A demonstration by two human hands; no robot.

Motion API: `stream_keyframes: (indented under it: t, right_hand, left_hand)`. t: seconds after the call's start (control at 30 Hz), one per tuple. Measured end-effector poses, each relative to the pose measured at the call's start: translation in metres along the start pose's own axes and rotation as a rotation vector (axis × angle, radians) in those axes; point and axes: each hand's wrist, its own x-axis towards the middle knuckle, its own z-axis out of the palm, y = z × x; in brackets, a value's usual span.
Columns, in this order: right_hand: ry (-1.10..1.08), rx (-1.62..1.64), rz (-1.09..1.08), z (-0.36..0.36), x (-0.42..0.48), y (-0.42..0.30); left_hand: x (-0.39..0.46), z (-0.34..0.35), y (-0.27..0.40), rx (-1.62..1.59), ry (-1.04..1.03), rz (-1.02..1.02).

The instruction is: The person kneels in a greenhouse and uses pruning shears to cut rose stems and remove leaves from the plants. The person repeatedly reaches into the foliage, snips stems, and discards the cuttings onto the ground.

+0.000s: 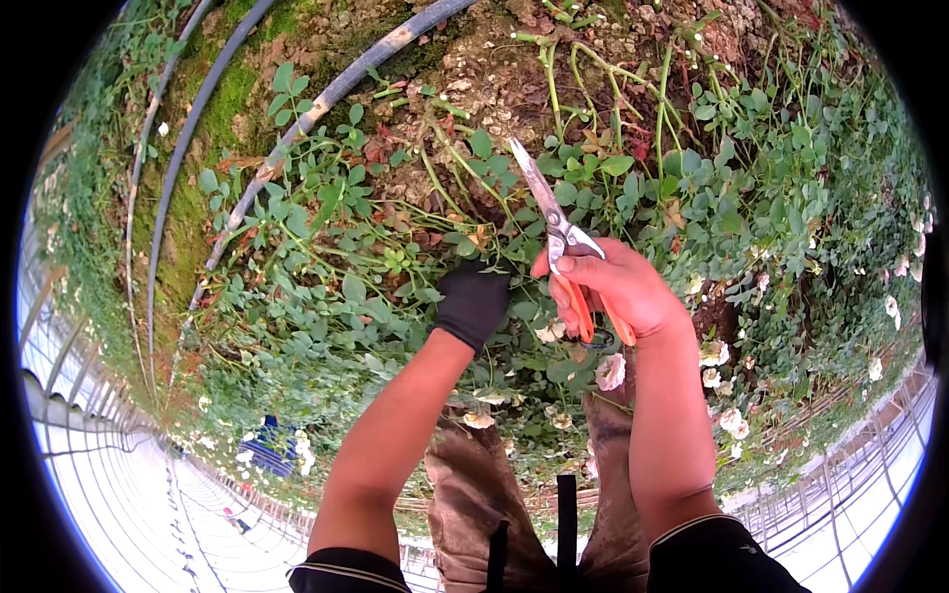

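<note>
My bare right hand (615,289) holds a pair of pruning shears (556,211) with orange handles. The narrow metal blades point up and left above the leaves, and look closed or nearly so. My left hand (476,300), in a black glove, reaches in among the rose stems and leaves; its fingers are hidden by foliage. Cut green rose stems (552,81) with pale ends stand above the shears. A pale pink rose (611,372) hangs just below my right hand, and a cream bloom (479,420) is below my left.
Dark irrigation pipes (356,70) curve over mossy soil (222,107) at the left. Dense rose bushes (786,170) with pale blooms spread to the right. A blue crate-like object (268,448) lies among plants at the lower left. Greenhouse framing shows at the rim, with a distant person (236,521).
</note>
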Motion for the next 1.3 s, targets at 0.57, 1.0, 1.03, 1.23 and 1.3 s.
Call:
stream_keyframes:
  t: [0.57,1.0,1.03,1.23,1.3]
  right_hand:
    - [-0.035,0.063,-0.228,0.055,-0.012,0.007]
    - [-0.113,-0.091,0.18,0.134,0.06,0.038]
    - [-0.097,-0.062,0.161,0.138,0.069,0.041]
    - [-0.1,0.143,0.077,0.147,0.089,0.038]
    - [-0.188,0.188,0.059,0.148,0.09,0.037]
  left_hand:
    - [0.012,-0.08,-0.013,-0.347,0.106,-0.276]
    - [0.018,-0.256,-0.127,-0.099,0.29,-0.183]
    - [0.037,-0.256,-0.129,0.027,0.18,-0.124]
    - [0.083,-0.273,-0.136,0.049,-0.143,-0.194]
    - [0.086,-0.265,-0.159,0.267,-0.047,0.089]
